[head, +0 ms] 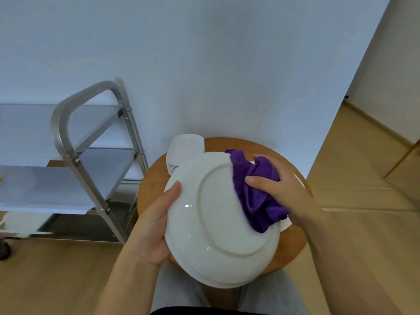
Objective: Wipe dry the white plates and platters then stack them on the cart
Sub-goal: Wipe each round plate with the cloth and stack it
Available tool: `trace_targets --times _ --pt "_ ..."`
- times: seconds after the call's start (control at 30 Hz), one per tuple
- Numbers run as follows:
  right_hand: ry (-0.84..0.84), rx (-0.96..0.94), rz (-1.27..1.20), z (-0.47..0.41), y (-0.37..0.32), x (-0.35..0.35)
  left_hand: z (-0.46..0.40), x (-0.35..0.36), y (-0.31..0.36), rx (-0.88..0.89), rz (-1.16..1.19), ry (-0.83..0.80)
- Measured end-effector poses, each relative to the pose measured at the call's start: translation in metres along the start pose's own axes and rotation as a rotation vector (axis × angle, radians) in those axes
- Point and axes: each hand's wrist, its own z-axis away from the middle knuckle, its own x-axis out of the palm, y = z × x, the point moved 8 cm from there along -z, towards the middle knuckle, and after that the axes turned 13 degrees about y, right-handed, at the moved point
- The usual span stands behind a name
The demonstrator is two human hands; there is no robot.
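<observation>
Underside up, the round white ceramic plate (221, 221) hangs tilted over the round wooden table (154, 178) so you can dry its base: your left hand (154, 226) clamps the rim, your right hand (284, 189) bunches the purple cloth (254, 192) against it. Steel cart (68, 142) waits left.

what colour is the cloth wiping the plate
Purple: the cloth, gripped by the right hand, shows best in the head view.
</observation>
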Motion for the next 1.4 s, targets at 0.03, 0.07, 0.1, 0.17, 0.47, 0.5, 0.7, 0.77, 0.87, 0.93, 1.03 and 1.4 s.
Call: trace_targets --times 0.03,0.07,0.1,0.17,0.47,0.5,0.7,0.77,0.87,0.93,1.03,1.4 --pt "0.021 -0.024 -0.014 0.001 -0.003 -0.002 0.0 -0.002 0.001 0.024 0.006 0.016" --pt "0.054 -0.04 -0.036 0.003 -0.005 -0.005 0.0 -0.004 0.002 0.046 0.017 0.026" --pt "0.099 -0.047 -0.062 0.005 -0.003 -0.008 0.0 -0.004 0.003 0.064 0.032 0.029" --pt "0.228 -0.042 -0.104 0.011 0.003 -0.014 0.001 -0.002 0.003 0.09 0.06 0.036" --pt "0.432 0.124 -0.266 0.039 0.025 0.01 0.008 0.023 -0.006 0.32 0.111 0.209" --pt "0.419 0.139 -0.289 0.041 0.025 0.016 0.008 0.024 -0.006 0.356 0.088 0.241" --pt "0.3 0.231 -0.401 0.052 0.024 0.047 0.018 0.034 0.0 0.521 -0.161 0.242" --pt "0.276 0.27 -0.369 0.051 0.024 0.05 0.023 0.04 0.001 0.571 -0.296 0.169" --pt "0.205 0.349 -0.401 0.041 0.023 0.051 0.031 0.049 -0.005 0.611 -0.465 0.049" --pt "0.148 0.352 -0.451 0.033 0.014 0.051 0.035 0.05 -0.004 0.636 -0.521 -0.015" --pt "0.104 0.169 -0.423 0.025 -0.01 0.05 0.039 0.049 0.002 0.681 -0.531 -0.055" --pt "-0.315 -0.426 -0.183 0.079 -0.051 0.077 0.023 0.016 0.023 0.451 -0.101 0.057"
